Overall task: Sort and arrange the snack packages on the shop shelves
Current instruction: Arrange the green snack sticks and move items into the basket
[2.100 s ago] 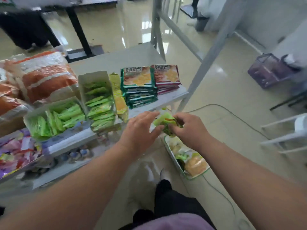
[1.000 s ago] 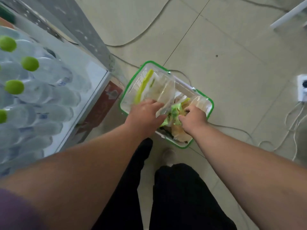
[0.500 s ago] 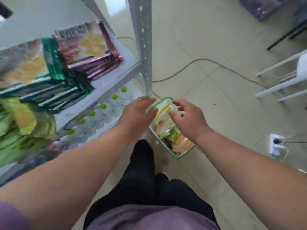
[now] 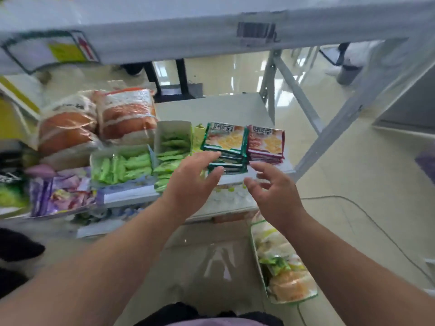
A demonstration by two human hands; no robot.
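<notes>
Hands: left hand (image 4: 188, 182) and right hand (image 4: 275, 196) hover empty, fingers spread, probably ready to square the stacks.
Green-edged stack (image 4: 224, 147): on the shelf (image 4: 223, 107), just beyond the left fingers.
Maroon stack (image 4: 266, 143): ahead of the right fingers.
Basket (image 4: 259, 262): on the floor, below the right wrist.
Change: half a second ago both hands reached down toward the basket; now they are raised to the shelf.

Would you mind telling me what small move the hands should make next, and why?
Probably close both hands on the green-edged packet stack: the left hand and right hand are open, hold nothing, and flank its uneven lower packets at the shelf edge.
</notes>
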